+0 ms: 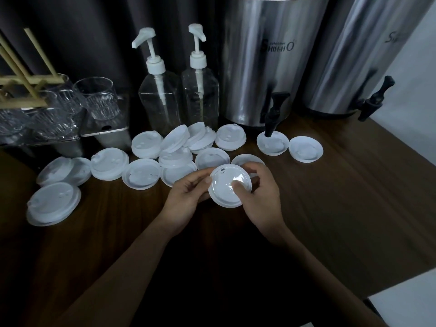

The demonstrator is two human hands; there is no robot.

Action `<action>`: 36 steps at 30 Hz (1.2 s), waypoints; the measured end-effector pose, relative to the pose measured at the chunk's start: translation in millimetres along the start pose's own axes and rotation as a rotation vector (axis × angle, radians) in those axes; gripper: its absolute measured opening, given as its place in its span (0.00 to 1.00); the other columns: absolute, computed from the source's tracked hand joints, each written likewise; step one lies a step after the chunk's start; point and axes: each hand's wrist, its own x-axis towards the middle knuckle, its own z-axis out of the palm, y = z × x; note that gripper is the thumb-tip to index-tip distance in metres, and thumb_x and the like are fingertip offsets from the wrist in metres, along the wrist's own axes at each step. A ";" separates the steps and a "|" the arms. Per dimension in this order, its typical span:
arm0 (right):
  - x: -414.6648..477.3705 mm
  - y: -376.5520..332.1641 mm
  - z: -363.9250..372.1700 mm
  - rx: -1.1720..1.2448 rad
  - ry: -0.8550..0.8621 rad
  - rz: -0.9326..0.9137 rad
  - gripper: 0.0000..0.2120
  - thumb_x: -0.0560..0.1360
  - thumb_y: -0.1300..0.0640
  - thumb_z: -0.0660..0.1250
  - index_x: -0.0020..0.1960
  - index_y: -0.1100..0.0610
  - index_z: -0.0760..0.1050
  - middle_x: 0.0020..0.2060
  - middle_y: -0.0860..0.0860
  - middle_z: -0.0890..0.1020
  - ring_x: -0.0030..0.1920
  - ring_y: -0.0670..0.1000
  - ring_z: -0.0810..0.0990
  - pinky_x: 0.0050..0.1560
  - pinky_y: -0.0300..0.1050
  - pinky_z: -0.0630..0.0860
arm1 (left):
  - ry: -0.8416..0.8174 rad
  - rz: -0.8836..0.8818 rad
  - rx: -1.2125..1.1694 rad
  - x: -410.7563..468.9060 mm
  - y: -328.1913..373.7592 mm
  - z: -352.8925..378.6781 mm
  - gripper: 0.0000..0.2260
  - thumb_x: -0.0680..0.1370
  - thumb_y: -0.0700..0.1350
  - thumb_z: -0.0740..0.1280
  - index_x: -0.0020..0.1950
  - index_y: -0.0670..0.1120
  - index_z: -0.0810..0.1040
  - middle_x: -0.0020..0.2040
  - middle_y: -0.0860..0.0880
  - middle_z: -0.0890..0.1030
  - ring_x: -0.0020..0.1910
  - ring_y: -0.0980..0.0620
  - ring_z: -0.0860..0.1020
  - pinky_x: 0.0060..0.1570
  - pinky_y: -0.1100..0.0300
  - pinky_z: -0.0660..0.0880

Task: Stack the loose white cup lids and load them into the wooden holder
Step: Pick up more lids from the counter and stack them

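Both my hands hold one white cup lid just above the dark wooden counter, at the centre. My left hand grips its left rim. My right hand curls round its right side, thumb on top. Several loose white lids lie scattered behind and to the left, some overlapping, with a pair at the far left and two at the right. The wooden holder, made of light slats, stands at the far left edge, only partly in view.
Two clear pump bottles stand behind the lids. Two steel drink dispensers with black taps stand at the back right; one tap hangs over a lid. Clear glasses sit on a metal rack at the left. The counter edge runs along the right.
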 end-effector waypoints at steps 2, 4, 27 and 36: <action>2.4 0.2 -5.2 0.006 -0.047 0.015 0.18 0.76 0.56 0.76 0.63 0.46 0.75 0.55 0.42 0.81 0.55 0.44 0.82 0.48 0.36 0.81 | -0.006 0.000 0.014 1.0 0.1 -0.2 0.13 0.85 0.38 0.62 0.65 0.46 0.82 0.63 0.48 0.85 0.64 0.48 0.83 0.62 0.54 0.80; 3.5 0.5 -10.0 0.009 -0.089 0.016 0.17 0.77 0.56 0.75 0.62 0.44 0.75 0.55 0.41 0.82 0.54 0.43 0.82 0.47 0.33 0.80 | 0.007 -0.008 0.006 2.6 -0.4 -1.0 0.12 0.85 0.39 0.63 0.65 0.45 0.82 0.62 0.46 0.85 0.64 0.47 0.83 0.61 0.54 0.81; 24.3 -2.0 -21.1 -0.145 -0.154 -0.063 0.08 0.79 0.54 0.73 0.56 0.54 0.86 0.47 0.42 0.87 0.49 0.43 0.85 0.52 0.43 0.82 | -0.006 -0.039 0.065 5.6 -6.3 -6.1 0.13 0.85 0.40 0.64 0.68 0.43 0.81 0.64 0.45 0.85 0.66 0.45 0.81 0.67 0.47 0.77; 21.4 -1.9 -19.0 -0.149 -0.130 -0.048 0.08 0.78 0.55 0.73 0.56 0.52 0.85 0.47 0.41 0.87 0.50 0.42 0.85 0.52 0.41 0.82 | -0.045 -0.022 0.069 1.7 -1.3 -2.7 0.13 0.84 0.39 0.64 0.66 0.48 0.82 0.64 0.49 0.85 0.66 0.50 0.82 0.64 0.54 0.79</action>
